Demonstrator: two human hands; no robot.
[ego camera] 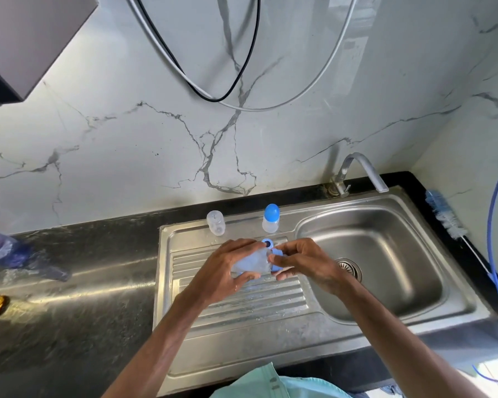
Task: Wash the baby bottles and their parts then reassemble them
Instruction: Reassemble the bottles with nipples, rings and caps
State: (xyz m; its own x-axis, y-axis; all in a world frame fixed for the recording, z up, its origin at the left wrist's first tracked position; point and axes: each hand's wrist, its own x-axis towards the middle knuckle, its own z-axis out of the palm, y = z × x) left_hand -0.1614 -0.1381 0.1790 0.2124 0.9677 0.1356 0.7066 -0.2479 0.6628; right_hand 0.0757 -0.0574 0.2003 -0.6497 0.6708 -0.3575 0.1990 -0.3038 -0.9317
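Clear bottle (252,264) gripped by the curled left hand (227,268); right hand (308,262) apparently pinches its blue collar (277,252).

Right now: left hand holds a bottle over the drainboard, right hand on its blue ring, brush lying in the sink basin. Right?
Not quite. The head view shows the brush on the black counter right of the sink basin, not in it. The rest holds: left hand holds the bottle over the drainboard, right hand on its blue ring.
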